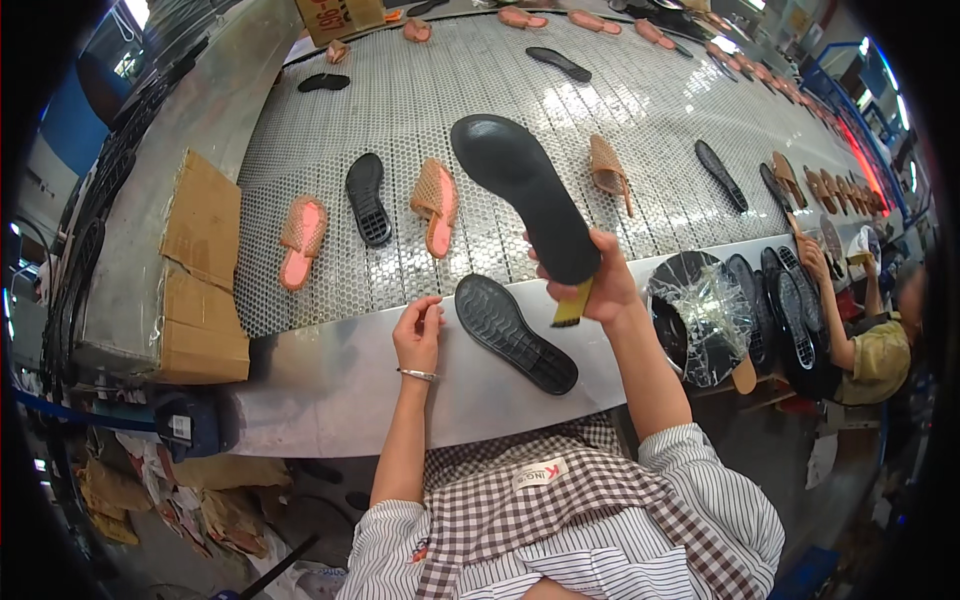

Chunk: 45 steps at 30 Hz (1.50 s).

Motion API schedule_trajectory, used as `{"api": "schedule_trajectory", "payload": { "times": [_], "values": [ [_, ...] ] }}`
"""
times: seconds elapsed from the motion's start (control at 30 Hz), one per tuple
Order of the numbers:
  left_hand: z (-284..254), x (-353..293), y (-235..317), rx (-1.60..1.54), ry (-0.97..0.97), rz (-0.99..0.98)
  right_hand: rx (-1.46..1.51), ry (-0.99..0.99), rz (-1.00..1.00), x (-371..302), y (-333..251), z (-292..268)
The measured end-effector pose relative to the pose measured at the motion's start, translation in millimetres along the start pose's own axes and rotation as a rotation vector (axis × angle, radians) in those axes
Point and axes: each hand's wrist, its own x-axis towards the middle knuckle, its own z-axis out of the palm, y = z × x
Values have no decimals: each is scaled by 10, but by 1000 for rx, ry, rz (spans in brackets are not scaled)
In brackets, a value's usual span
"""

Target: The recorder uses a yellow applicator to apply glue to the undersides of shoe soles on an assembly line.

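Observation:
My right hand (614, 284) is closed around the heel end of a black shoe sole (525, 190), raised over the edge of the conveyor with its smooth face showing. A flat brush with a yellow handle (572, 306) is pinched in the same hand, pointing down past the heel. Below, another black sole (512, 335) lies tread side up on the metal ledge (330, 380). Just left of it, my left hand (417, 332) rests at the ledge with fingers curled in, and nothing shows in them. A thin bracelet circles that wrist.
The mesh conveyor (480, 80) carries pink woven slippers (298, 240), a tan slipper (607, 168) and several black soles (368, 198). A cardboard box (200, 270) stands at left. A dark round dish (698, 318) with stringy residue sits right, near stacked soles and a co-worker's arm (832, 310).

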Motion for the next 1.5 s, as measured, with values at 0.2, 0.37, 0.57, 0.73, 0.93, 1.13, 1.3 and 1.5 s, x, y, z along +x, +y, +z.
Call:
{"api": "schedule_trajectory", "payload": {
  "times": [0.2, 0.37, 0.57, 0.73, 0.93, 1.13, 1.3, 1.5],
  "values": [
    [327, -76, 1095, -331, -125, -18, 273, -190, 187, -236, 477, 6],
    [262, -124, 1161, -427, -55, 42, 252, -190, 310, -198, 770, 78],
    [275, -209, 1176, -443, -19, -10, 308, -192, 341, -221, 837, -34],
    [233, -283, 891, -958, 120, -468, -1038, 37, 254, -392, 733, -246],
    [-734, -406, 595, -1237, -112, -422, -2267, 250, 97, -935, 543, -167],
    [-1067, -628, 523, -1250, -104, -560, -2212, 340, 40, -1269, 814, -543],
    [-1447, -671, 80, -1049, 26, -531, -1977, 415, -44, -1261, 761, -417],
    [-1535, -712, 24, -1011, -5, -439, -1779, 660, -232, -1253, 638, -415]
  ]
}}
